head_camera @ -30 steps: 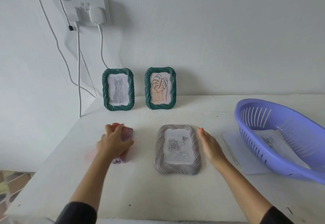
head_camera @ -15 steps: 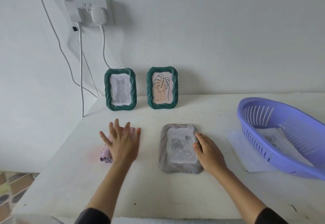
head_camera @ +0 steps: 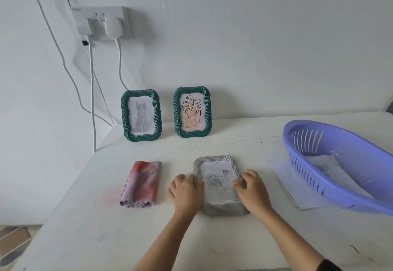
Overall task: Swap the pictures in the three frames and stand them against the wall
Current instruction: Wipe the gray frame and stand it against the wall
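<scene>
Looking down through the head camera, I see a white counter (head_camera: 106,228) set against a white painted wall (head_camera: 255,47). Near the middle of the counter, a grey rectangular picture frame with a twisted rope pattern (head_camera: 220,185) lies face up, showing a pale drawing of roses. Both hands grasp it. The left hand (head_camera: 186,192) curls around its left edge and the right hand (head_camera: 253,192) around its right edge, with each thumb resting on the front. I cannot tell whether its near edge is lifted off the counter. Two dark green rope-pattern frames stand upright at the back, against the wall and side by side. The left one (head_camera: 140,115) holds a grey drawing of a sitting cat, and the right one (head_camera: 192,111) holds a line drawing of a leaf on a peach ground. Just left of the left hand lies a folded pink and lilac cloth (head_camera: 140,183), apart from the grey frame. On the right side of the counter sits a lilac plastic slotted basket (head_camera: 308,175) with a sheet of paper (head_camera: 327,164) inside it. The basket rests partly on loose white sheets (head_camera: 285,177). High on the wall to the left is a white double socket (head_camera: 85,20) with a white plug (head_camera: 113,26) in it, and white cables hang down from it.
</scene>
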Tool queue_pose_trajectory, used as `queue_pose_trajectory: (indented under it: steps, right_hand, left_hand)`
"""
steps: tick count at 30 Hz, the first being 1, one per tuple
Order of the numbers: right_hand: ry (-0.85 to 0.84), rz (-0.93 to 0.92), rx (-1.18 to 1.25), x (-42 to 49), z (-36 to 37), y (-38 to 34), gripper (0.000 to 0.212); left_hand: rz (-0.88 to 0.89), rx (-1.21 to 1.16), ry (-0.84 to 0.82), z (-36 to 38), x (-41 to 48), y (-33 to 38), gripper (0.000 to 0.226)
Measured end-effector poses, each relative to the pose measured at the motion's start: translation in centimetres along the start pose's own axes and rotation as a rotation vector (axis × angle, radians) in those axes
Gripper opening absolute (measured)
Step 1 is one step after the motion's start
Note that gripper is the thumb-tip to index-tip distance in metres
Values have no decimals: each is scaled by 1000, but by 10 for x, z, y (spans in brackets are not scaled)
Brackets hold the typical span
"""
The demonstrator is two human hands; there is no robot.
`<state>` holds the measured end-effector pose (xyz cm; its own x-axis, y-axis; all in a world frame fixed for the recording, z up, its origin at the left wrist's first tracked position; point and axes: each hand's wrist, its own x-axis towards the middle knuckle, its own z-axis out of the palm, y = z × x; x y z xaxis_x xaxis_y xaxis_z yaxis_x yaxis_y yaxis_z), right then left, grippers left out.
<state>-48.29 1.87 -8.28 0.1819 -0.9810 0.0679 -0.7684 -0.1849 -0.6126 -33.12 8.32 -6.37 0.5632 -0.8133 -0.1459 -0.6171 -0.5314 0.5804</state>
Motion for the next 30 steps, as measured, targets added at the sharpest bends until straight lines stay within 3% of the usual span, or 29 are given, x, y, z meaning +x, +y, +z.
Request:
queue_pose_trajectory:
  steps: [2,4,6,8,10,13,19,27,30]
  right_hand:
    - [8,47,95,2,-2,-2,18]
    - [10,98,204,3,-6,-5,18]
    - [-11,225,542,6,-12,-9,5]
    - [-116,379,968,10,-25,-15,21]
    - [-246,410,1148,17,-45,-21,26]
    - [-423,324,1088,39,-86,-35,12]
    - [-582,205,998,127,-147,-56,18]
    - [-640,60,881,258,-160,-33,65]
    - [-629,51,832,289,-146,-18,42]
  left_hand:
    - [11,-104,-10,-5,-1,1,32]
    - [19,-401,-29,-12,-3,3,22]
    - [-35,-712,-93,-21,-3,8,40]
    - [-58,-892,-136,-33,-1,17,50]
    - [-21,-1019,-176,-44,4,29,48]
    - [68,-1152,-204,-62,14,53,44]
    - [274,-1178,-200,-68,62,122,43]
    - [386,-1099,-104,-28,150,190,44]
    - [357,-1057,-85,-9,176,197,45]
